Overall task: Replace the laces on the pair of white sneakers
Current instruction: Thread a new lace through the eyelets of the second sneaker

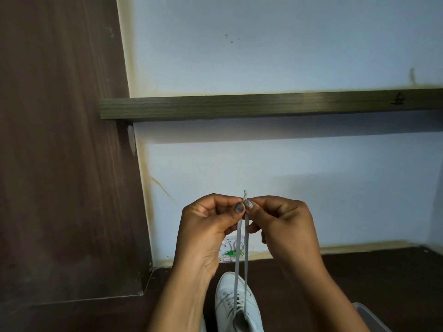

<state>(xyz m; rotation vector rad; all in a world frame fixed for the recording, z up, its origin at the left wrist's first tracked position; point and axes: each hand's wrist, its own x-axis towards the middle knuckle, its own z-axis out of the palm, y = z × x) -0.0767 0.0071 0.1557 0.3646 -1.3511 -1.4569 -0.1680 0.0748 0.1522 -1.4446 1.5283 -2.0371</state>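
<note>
A white sneaker (pixel 236 305) stands on the dark floor at the bottom centre, toe pointing away from me. Two strands of a grey-white lace (pixel 241 255) rise taut from its eyelets to my hands. My left hand (pixel 206 226) and my right hand (pixel 285 224) meet above the shoe, each pinching the lace ends between thumb and forefinger. The two tips stick up together just above my thumbnails. A sliver of a second white shoe (pixel 203 325) shows at the bottom edge beside my left forearm.
A pale blue wall fills the background with a dark wooden shelf (pixel 263 105) across it. A brown wooden panel (pixel 60 152) stands at the left. A white wall socket (pixel 231 250) sits low behind the lace. A clear plastic container's corner (pixel 370 317) shows at bottom right.
</note>
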